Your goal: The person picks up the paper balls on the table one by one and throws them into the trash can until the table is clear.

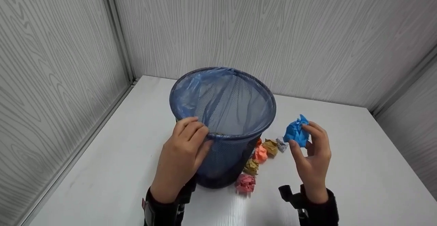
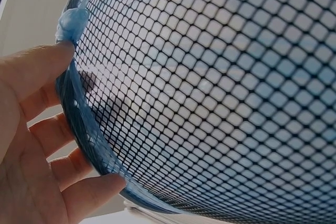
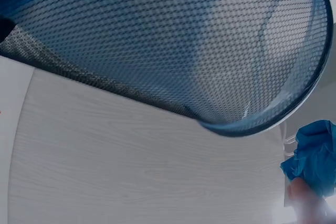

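Note:
A dark mesh wastebasket (image 1: 218, 164) lined with a thin blue plastic bag (image 1: 191, 93) stands in the middle of the table. My left hand (image 1: 182, 156) grips its near rim, fingers over the edge and thumb outside. In the left wrist view, the thumb lies by a bunched bit of the liner (image 2: 73, 22) at the rim. To the right of the basket, my right hand (image 1: 315, 154) pinches a crumpled blue paper ball (image 1: 296, 132) between thumb and fingers, raised beside the basket. The right wrist view shows this ball at its right edge, with a blurred thumb below.
Several crumpled paper balls lie along the basket's right side: a pink one (image 1: 245, 183), an olive one (image 1: 251, 167), an orange one (image 1: 261, 153), a mustard one (image 1: 270, 147) and a grey one (image 1: 281, 144). Wood-grain panels (image 1: 273, 31) enclose the white table (image 1: 358, 171).

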Demonstrator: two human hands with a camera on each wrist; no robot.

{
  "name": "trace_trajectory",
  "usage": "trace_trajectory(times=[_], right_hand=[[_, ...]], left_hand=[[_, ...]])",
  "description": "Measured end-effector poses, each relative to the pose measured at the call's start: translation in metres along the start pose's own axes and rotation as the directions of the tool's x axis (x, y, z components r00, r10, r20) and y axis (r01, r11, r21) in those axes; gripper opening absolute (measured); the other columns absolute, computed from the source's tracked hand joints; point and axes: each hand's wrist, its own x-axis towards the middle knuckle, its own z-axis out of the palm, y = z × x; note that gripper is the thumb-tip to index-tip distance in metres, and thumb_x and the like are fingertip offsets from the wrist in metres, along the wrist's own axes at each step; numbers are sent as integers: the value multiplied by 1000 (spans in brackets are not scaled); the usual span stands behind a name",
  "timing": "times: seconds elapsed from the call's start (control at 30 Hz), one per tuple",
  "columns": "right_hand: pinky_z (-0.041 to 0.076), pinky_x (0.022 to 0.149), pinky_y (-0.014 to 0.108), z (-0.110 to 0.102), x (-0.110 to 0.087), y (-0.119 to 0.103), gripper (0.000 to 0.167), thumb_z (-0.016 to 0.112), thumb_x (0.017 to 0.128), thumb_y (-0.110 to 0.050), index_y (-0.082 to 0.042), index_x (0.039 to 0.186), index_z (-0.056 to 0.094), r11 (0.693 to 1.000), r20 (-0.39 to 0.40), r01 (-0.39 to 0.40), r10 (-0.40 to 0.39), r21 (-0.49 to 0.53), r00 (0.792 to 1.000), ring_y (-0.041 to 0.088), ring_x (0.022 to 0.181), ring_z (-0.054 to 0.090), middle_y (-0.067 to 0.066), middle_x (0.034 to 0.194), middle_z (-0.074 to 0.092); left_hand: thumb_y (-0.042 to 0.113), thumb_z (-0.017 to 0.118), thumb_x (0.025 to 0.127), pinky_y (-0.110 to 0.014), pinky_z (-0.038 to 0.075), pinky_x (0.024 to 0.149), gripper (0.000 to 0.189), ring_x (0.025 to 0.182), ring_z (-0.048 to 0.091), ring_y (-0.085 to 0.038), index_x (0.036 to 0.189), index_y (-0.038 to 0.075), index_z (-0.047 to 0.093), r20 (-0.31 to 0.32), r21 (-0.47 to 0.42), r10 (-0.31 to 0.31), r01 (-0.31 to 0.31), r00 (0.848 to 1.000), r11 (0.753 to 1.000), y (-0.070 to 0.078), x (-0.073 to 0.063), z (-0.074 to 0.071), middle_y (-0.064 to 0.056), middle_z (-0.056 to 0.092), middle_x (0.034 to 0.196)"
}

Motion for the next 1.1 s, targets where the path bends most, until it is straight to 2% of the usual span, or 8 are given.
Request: trace_trajectory(times=[0.13, 0.3, 0.43, 0.6, 0.73, 0.9, 1.03, 1.1], right_hand=[[44, 86, 26, 14, 3, -18, 56, 67, 79, -24, 18, 107, 42, 983, -112, 66, -47, 171, 993, 28, 101, 47, 16, 114, 45], [44, 83, 26, 35, 20, -28, 61, 67, 77, -34, 15, 104, 42, 961, -195, 147, -101, 235, 976, 27, 98, 46, 15, 113, 46], [44, 82, 27, 51, 35, -31, 61, 62, 80, -37, 16, 103, 40, 959, -140, 189, -161, 211, 977, 26, 98, 47, 17, 115, 45], [48, 79, 26, 65, 42, -27, 54, 55, 86, -34, 14, 108, 41, 973, 22, 199, -202, 115, 979, 25, 98, 50, 22, 119, 44], [44, 88, 31, 65, 40, -23, 52, 55, 86, -30, 13, 112, 43, 979, 111, 188, -197, 81, 974, 29, 110, 46, 24, 124, 41], [37, 94, 38, 52, 29, -22, 52, 60, 84, -27, 15, 111, 46, 978, 97, 194, -201, 74, 975, 33, 116, 41, 25, 124, 42], [41, 91, 32, 37, 11, -18, 45, 62, 83, -25, 13, 103, 52, 977, 62, 213, -213, 18, 975, 29, 108, 48, 23, 113, 49], [43, 88, 27, 32, -1, -13, 40, 61, 83, -25, 12, 98, 54, 975, 75, 220, -219, -14, 973, 27, 102, 50, 23, 107, 51]], left_hand=[[9, 67, 76, -31, 46, 83, 17, 105, 46, -25, 90, 4, 59, 21, 11, -5, 5, 1000, 1000, -1, 0, -1, -7, 55, 93], [9, 67, 76, -32, 47, 82, 17, 105, 46, -25, 90, 4, 59, 24, 17, -10, 10, 1000, 1000, -2, -1, -2, -8, 55, 93], [9, 67, 76, -33, 48, 80, 18, 105, 47, -26, 90, 3, 59, 11, 5, -9, 9, 1000, 1000, -2, -2, -1, -8, 55, 93], [9, 67, 76, -34, 48, 79, 17, 104, 47, -27, 90, 2, 59, 2, -9, -11, 11, 1000, 1000, -2, -2, 1, -9, 55, 93], [9, 67, 76, -32, 47, 81, 17, 105, 47, -26, 90, 2, 59, 2, -3, -8, 8, 1000, 1000, -1, -2, 1, -9, 55, 93], [10, 65, 78, -31, 46, 83, 15, 105, 46, -26, 90, 3, 59, 0, -7, -2, 2, 1000, 1000, 0, -1, 2, -9, 55, 93], [11, 65, 79, -31, 46, 84, 15, 106, 46, -26, 90, 3, 59, 2, -8, 1, -1, 1000, 1000, 0, 0, 1, -9, 55, 93], [11, 64, 79, -31, 46, 84, 15, 106, 46, -26, 91, 3, 59, 5, -9, 2, -2, 1000, 1000, -1, -1, 1, -9, 55, 94]])
